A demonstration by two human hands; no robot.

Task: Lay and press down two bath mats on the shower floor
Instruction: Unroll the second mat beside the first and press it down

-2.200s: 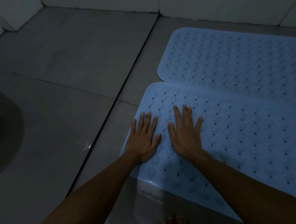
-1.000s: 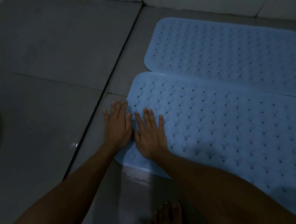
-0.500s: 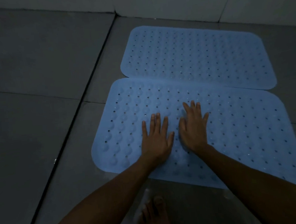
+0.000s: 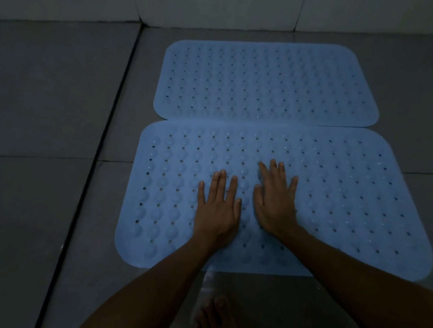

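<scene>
We press our left hand (image 4: 217,209) and right hand (image 4: 276,200) flat, fingers straight and spread, side by side on the near bath mat (image 4: 352,201). It lies on the tiled shower floor (image 4: 55,110), its far edge touching the far bath mat (image 4: 263,82).

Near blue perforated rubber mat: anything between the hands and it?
Nothing visible. The left hand and right hand lie flat on the near blue perforated rubber mat, fingers straight. Its far edge overlaps the far blue mat.
</scene>
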